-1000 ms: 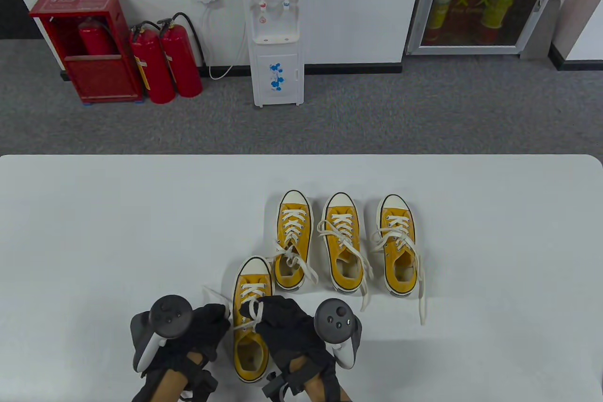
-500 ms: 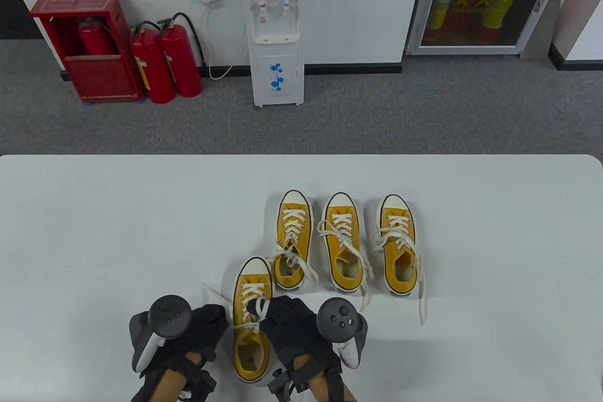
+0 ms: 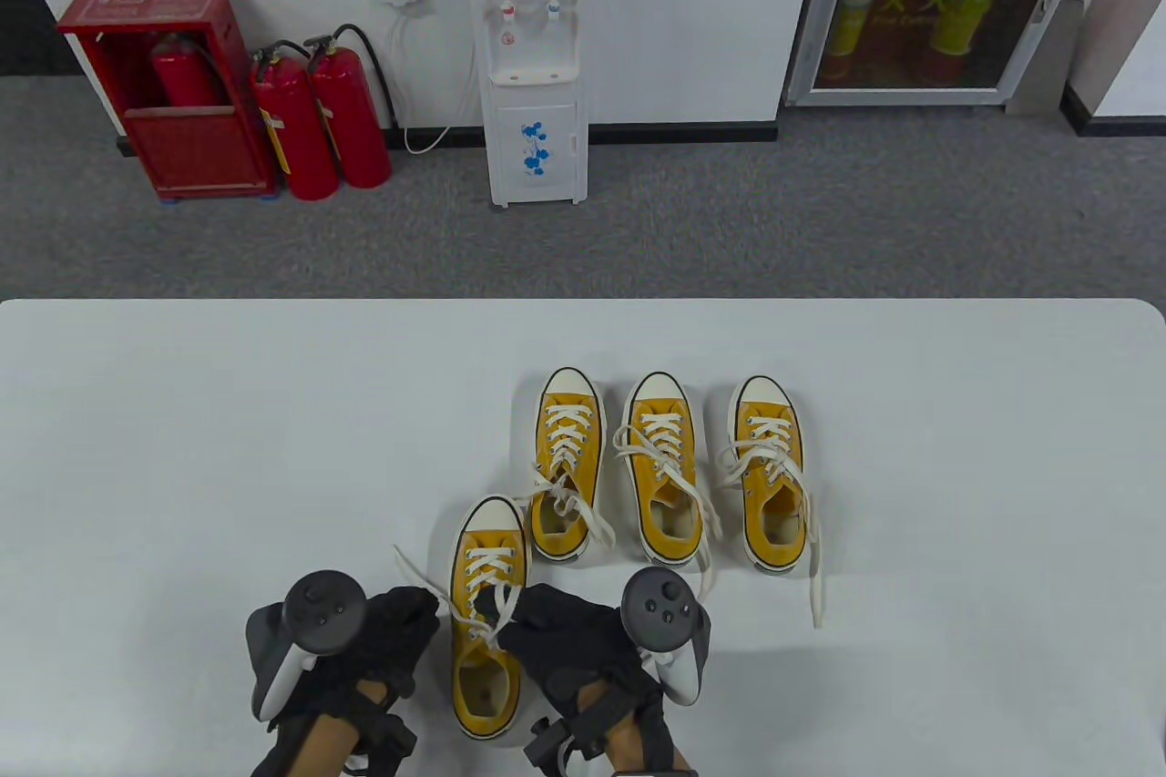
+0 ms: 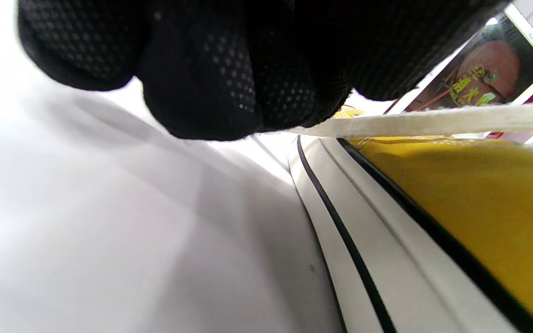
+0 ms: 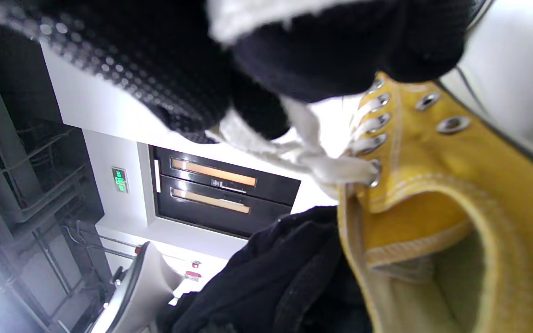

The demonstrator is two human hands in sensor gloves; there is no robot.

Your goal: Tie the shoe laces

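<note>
Pinching both white flat laces (image 3: 496, 608) on the nearest yellow canvas sneaker (image 3: 485, 622) (at six o'clock), we risk slack loosening the knot.

Near shoe (image 3: 485, 622) before three shoes (image 3: 662, 467)

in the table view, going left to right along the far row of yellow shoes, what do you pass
shoe with loose laces → middle shoe → right shoe, whose lace trails toward the near edge of the table
</note>
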